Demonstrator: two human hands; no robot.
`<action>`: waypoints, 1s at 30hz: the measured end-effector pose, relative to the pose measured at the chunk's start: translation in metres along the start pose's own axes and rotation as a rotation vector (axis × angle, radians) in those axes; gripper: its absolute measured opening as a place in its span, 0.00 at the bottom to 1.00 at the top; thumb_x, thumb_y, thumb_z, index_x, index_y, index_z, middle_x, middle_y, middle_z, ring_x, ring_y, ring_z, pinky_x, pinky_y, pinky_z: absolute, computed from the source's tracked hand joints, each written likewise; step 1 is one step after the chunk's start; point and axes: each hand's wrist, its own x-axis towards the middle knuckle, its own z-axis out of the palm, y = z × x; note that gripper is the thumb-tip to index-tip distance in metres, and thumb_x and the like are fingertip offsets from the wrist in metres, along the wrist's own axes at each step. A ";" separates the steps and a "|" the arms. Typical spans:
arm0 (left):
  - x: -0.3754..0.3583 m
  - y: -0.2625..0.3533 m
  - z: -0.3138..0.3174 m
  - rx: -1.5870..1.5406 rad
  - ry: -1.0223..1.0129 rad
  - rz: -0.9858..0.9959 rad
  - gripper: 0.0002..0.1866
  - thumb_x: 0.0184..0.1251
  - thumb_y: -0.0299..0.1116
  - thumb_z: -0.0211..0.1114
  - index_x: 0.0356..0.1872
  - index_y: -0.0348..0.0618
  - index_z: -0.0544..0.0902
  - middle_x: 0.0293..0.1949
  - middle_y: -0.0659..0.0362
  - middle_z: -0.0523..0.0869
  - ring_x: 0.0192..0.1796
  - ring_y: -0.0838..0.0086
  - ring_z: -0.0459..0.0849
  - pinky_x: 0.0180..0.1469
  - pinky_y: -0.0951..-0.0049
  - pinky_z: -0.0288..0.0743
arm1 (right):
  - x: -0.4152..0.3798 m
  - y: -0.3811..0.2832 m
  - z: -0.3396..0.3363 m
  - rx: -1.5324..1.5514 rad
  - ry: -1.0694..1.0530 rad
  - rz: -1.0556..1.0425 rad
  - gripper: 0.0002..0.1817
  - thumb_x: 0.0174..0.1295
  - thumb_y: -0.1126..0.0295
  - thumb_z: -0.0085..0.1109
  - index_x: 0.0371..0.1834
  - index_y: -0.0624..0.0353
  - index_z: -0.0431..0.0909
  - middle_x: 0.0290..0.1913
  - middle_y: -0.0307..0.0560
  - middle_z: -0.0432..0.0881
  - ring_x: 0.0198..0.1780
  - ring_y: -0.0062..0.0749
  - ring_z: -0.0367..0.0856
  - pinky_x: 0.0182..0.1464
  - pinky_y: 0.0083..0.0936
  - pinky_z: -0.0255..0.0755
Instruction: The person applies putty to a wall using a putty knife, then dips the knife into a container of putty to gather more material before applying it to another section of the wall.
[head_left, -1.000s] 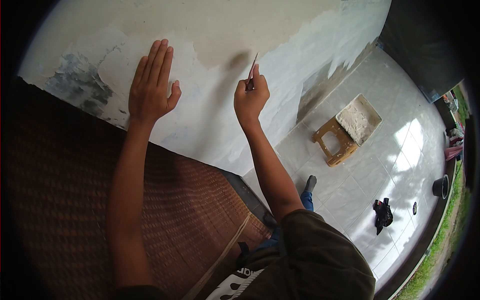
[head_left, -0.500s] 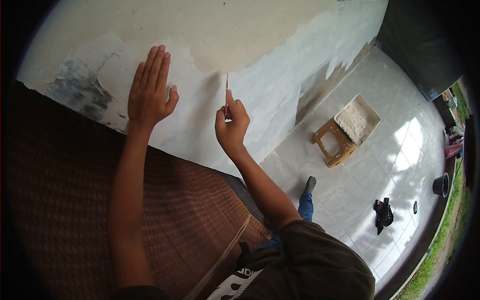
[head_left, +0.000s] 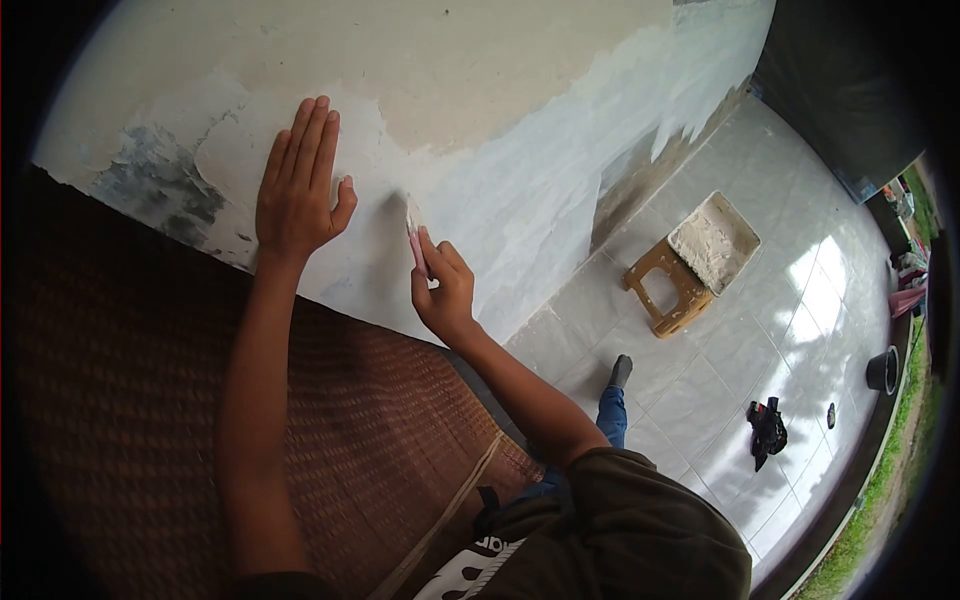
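Observation:
My left hand [head_left: 300, 190] lies flat against the wall [head_left: 520, 180], fingers stretched upward and thumb out to the side. To its right, my right hand [head_left: 443, 290] is closed round the handle of a putty knife [head_left: 414, 222], whose thin blade points up at the wall. The blade's face shows whitish smears. Around the blade the wall is coated in white filler, with a beige band above. Left of my left hand is a dark, flaking patch [head_left: 160, 180] of wall.
A tray of white putty [head_left: 715, 245] rests on a brown plastic stool [head_left: 672, 290] on the tiled floor [head_left: 690, 385]. A brown woven surface [head_left: 150, 400] lies below the wall at left. Farther right are a black plastic bag [head_left: 767, 432] and a dark bucket [head_left: 882, 371].
My right hand has moved down and left along the wall with the putty knife, and its blade is now turned to show more of its face. My left hand stays in place.

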 end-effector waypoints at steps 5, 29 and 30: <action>0.000 0.000 0.000 0.021 -0.010 -0.002 0.37 0.63 0.39 0.56 0.75 0.37 0.68 0.78 0.54 0.67 0.80 0.66 0.62 0.80 0.60 0.55 | 0.075 0.028 -0.013 -0.067 0.245 -0.068 0.33 0.55 0.90 0.56 0.68 0.66 0.75 0.29 0.42 0.70 0.28 0.24 0.70 0.31 0.22 0.70; 0.000 0.000 0.000 0.022 -0.006 -0.008 0.36 0.63 0.39 0.55 0.74 0.38 0.68 0.78 0.54 0.67 0.80 0.66 0.62 0.79 0.59 0.56 | 0.081 0.053 0.003 -0.293 0.200 -0.080 0.34 0.53 0.90 0.60 0.68 0.71 0.72 0.32 0.47 0.73 0.30 0.34 0.73 0.33 0.28 0.71; 0.001 0.001 0.000 0.020 -0.004 -0.009 0.36 0.63 0.39 0.55 0.74 0.38 0.68 0.78 0.54 0.67 0.80 0.66 0.62 0.79 0.59 0.56 | 0.076 0.053 0.013 -0.310 0.184 -0.094 0.34 0.53 0.89 0.61 0.68 0.72 0.71 0.32 0.48 0.73 0.31 0.36 0.73 0.33 0.29 0.71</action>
